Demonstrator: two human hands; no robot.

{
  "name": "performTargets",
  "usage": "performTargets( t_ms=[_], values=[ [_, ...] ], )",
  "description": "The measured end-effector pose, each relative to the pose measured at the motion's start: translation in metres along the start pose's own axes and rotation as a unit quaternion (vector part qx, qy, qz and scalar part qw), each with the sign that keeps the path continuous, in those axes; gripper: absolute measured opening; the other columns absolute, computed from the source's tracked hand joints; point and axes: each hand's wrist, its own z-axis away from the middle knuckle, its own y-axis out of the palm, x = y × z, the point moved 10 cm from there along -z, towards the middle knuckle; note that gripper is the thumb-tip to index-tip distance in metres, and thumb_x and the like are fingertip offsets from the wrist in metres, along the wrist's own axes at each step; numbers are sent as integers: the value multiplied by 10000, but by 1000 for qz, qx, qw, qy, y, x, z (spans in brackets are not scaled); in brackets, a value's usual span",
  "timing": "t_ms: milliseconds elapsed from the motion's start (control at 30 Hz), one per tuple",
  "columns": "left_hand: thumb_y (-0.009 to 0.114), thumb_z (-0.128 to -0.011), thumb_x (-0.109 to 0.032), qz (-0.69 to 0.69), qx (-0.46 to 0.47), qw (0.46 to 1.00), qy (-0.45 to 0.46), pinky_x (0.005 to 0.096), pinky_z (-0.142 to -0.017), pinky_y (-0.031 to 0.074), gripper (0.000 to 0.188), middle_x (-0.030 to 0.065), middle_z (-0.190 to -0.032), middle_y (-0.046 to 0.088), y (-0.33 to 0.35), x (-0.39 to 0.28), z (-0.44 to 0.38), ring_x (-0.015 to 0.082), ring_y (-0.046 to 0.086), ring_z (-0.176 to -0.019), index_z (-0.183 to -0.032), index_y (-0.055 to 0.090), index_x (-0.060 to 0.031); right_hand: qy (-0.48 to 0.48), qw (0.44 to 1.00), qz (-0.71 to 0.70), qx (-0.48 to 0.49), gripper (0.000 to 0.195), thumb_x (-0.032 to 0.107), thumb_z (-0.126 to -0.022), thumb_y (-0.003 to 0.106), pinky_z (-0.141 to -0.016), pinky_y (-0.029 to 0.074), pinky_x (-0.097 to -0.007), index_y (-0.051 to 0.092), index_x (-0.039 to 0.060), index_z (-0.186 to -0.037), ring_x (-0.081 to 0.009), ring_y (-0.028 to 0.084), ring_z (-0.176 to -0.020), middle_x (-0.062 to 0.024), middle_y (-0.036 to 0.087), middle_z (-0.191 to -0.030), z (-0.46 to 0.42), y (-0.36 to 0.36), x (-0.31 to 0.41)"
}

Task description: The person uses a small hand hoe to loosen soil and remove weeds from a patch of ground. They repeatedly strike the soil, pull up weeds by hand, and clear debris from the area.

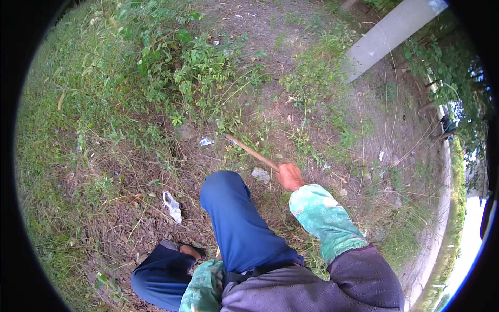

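My right hand (289, 176) is closed around the near end of a wooden tool handle (255, 155). The handle slants up and left into low weeds (230, 124), where the tool's head cannot be made out. A pale stone (260, 175) lies on the ground between that hand and my raised knee in blue trousers (230, 202). Only a sliver of my left hand (220, 257) shows, between the green patterned sleeve (206, 284) and my thigh. A small yellowish thing stands beside it, and its grip is hidden.
Dense green weeds (167, 66) spread over the far left. Plastic litter (172, 207) lies on dry soil by my shoe (199, 252), with a printed wrapper (207, 141) farther on. A grey pole (384, 43) rises at the upper right. A pale kerb (442, 210) runs along the right.
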Motion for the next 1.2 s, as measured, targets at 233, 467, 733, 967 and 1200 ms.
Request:
performTargets(
  t_ms=[233, 467, 733, 967, 1200],
  values=[
    [686, -943, -257, 150, -31, 987, 43, 344, -829, 523, 440, 99, -1080, 676, -36, 33, 27, 209, 645, -950, -1288, 576, -8, 87, 672, -731, 77, 176, 192, -986, 638, -493, 476, -256, 617, 32, -1056, -90, 555, -557, 11, 580, -732, 119, 50, -14],
    [653, -970, -219, 317, -424, 843, 93, 289, -708, 500, 408, 58, -988, 659, -301, 5, 199, 129, 618, -814, -1303, 557, -4, 220, 628, -747, -22, 163, 205, -955, 682, -367, 397, -278, 560, 102, -919, -91, 502, -447, 19, 544, -645, 177, 78, -116],
    [637, -973, -208, 281, -532, 799, 9, 254, -505, 430, 297, 69, -833, 658, -432, 144, 312, 122, 592, -633, -1196, 561, -28, 326, 673, -660, -71, 218, 167, -891, 715, -381, 390, -330, 550, 81, -778, -137, 506, -467, -4, 515, -613, 121, 139, -208],
    [674, -921, -204, 160, -423, 884, -121, 336, -489, 501, 364, 126, -790, 669, -395, 204, 264, 211, 656, -580, -1182, 575, 29, 291, 576, -762, -55, 248, 201, -916, 698, -413, 437, -351, 548, 94, -749, -147, 508, -485, -4, 512, -614, 3, 145, -170],
    [620, -961, -163, 347, -358, 854, -153, 355, -523, 547, 289, 141, -818, 679, -359, 235, 254, 234, 683, -630, -1189, 583, 9, 333, 705, -617, 107, 185, 205, -841, 734, -393, 395, -357, 614, 70, -801, -174, 509, -425, -36, 540, -575, 252, 325, -85]
  ],
)
